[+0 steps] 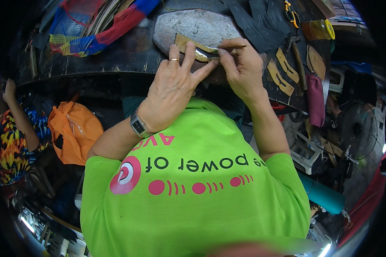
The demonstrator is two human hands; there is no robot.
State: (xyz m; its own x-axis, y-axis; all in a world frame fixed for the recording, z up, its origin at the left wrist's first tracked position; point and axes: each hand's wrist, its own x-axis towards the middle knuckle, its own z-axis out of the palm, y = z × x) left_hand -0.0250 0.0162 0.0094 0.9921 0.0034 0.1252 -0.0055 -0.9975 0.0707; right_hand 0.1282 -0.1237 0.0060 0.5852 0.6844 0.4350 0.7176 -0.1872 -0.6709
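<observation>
A tan leather piece lies on a grey stone slab on the dark workbench. My left hand, with a ring and a wristwatch, presses flat on the piece with fingers spread. My right hand pinches a thin metal blade, whose shiny edge rests on the leather between my two hands. My bright green shirt fills the lower part of the view.
Red, blue and yellow mesh bags lie at the bench's back left. Black cut pieces, a yellow jar, a hammer, tan cut-outs and a maroon pouch sit right. An orange bag and another person are left.
</observation>
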